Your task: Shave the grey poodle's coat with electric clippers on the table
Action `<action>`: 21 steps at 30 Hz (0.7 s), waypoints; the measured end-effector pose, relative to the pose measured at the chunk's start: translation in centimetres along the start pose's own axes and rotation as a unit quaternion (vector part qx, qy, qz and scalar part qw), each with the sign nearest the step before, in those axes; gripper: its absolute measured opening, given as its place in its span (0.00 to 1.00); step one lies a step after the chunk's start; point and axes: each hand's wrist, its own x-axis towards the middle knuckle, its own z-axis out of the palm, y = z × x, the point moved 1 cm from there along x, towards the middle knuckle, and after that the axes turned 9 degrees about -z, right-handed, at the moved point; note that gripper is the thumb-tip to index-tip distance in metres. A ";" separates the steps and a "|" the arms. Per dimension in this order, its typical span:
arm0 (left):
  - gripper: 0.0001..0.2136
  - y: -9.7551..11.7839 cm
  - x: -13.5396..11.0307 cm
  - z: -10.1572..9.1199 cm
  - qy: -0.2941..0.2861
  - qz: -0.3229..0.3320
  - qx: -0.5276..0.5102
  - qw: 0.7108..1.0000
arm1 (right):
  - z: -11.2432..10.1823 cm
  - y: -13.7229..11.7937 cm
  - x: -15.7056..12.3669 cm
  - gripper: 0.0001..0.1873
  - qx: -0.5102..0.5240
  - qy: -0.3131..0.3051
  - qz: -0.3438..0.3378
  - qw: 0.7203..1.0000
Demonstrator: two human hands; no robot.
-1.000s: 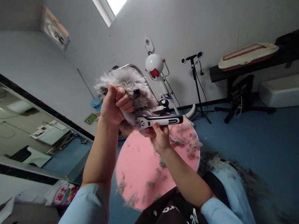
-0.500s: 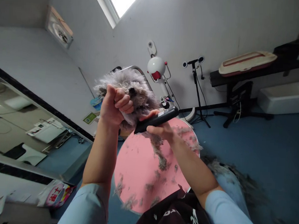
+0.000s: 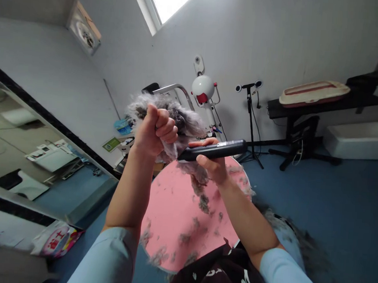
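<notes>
A fluffy grey dog (image 3: 190,123) is on a round pink grooming table (image 3: 168,204), its head fur shaggy and one leg reaching down to the tabletop. My left hand (image 3: 157,128) is closed in a fist against the dog's head, gripping it; the exact part inside the fingers is hidden. In my right hand (image 3: 213,160) is a black hair clipper (image 3: 220,150), held nearly level. Its blade end points left, against the fur just below my left hand. Loose grey hair tufts (image 3: 185,237) lie scattered over the tabletop.
Behind the dog stand a white-and-red dryer (image 3: 203,88) and a black tripod stand (image 3: 250,115). A black table (image 3: 321,107) carries a beige tray (image 3: 313,93) at right. A framed mirror (image 3: 23,147) is at left. Cut hair lies on the blue floor.
The clipper has swung from a slant to nearly level, its handle end moving right. The dog's head has turned, hiding its dark nose. My left hand keeps its grip; the whole view shifted slightly.
</notes>
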 end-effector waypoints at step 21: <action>0.24 -0.5 2.5 3.3 0.007 0.135 0.078 0.988 | 1.9 -1.5 -2.5 0.24 -0.352 0.089 -0.031 0.931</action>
